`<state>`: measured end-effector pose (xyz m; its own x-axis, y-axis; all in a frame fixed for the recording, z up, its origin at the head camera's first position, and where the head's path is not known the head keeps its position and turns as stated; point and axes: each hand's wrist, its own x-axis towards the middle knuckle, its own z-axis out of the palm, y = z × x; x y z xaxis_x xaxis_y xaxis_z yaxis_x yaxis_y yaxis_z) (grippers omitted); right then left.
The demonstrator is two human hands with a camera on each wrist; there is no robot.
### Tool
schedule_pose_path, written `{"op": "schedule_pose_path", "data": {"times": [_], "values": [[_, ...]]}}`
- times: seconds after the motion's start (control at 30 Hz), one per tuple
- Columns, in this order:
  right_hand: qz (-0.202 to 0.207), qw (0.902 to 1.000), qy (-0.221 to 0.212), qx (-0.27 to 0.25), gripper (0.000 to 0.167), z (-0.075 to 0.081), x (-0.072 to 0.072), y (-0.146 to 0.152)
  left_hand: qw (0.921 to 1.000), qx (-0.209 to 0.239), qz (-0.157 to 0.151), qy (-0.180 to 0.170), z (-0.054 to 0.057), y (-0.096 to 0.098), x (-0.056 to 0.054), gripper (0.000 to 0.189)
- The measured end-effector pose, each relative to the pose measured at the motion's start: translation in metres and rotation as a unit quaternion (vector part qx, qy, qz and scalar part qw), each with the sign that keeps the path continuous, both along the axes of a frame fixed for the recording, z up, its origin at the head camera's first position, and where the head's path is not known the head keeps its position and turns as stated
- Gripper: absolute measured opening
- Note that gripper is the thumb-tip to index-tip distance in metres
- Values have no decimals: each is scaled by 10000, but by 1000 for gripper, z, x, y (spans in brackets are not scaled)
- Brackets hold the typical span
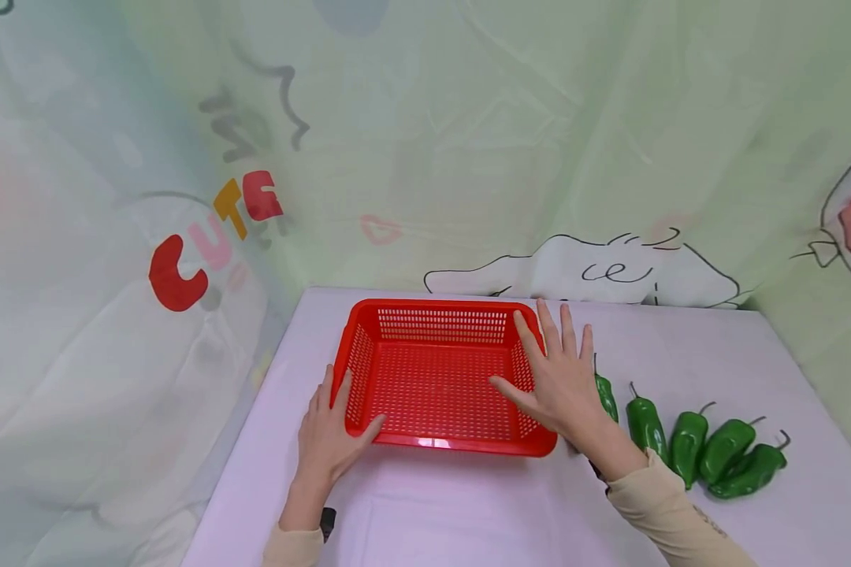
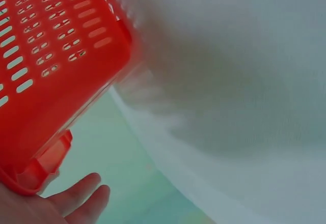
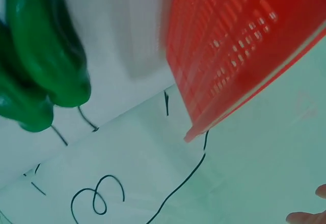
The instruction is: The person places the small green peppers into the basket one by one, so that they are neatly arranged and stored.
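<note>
A red perforated plastic basket (image 1: 436, 442) lies on the table with nothing inside it. At its left rim is my left hand (image 1: 326, 437), fingers fairly straight and thumb over the front left corner. In the left wrist view, the fingers (image 2: 76, 198) extend past the basket's rim (image 2: 30, 175). My right hand (image 1: 560, 386) overlaps the basket's right rim, its fingers spread wide. Only some fingertips (image 3: 308, 216) of it show in the right wrist view, apart from the basket wall (image 3: 224, 56) there.
Several green peppers (image 1: 689, 441) lie in a row on the right side of the pale table (image 1: 461, 512); the right forearm partly covers them. A patterned cloth (image 1: 425, 157) with cartoon drawings hangs behind the table and along its left side.
</note>
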<state>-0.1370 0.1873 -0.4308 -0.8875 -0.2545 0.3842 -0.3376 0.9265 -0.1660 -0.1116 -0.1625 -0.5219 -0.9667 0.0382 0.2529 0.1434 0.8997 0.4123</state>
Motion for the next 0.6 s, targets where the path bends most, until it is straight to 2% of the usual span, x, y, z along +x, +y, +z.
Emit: {"op": "schedule_pose_path", "data": {"times": [0.2, 0.37, 0.6], "values": [[-214, 9992, -238, -239, 99, 6, 4, 17, 9992, 151, -17, 361, -2, 0, 1, 91], [-420, 9971, -267, -570, 94, 8, 9, 43, 9973, 247, -21, 694, -5, -1, 1, 92], [-917, 9882, -475, -1130, 89, 10, 23, 95, 9973, 459, 6, 566, -7, 1, 0, 92]]}}
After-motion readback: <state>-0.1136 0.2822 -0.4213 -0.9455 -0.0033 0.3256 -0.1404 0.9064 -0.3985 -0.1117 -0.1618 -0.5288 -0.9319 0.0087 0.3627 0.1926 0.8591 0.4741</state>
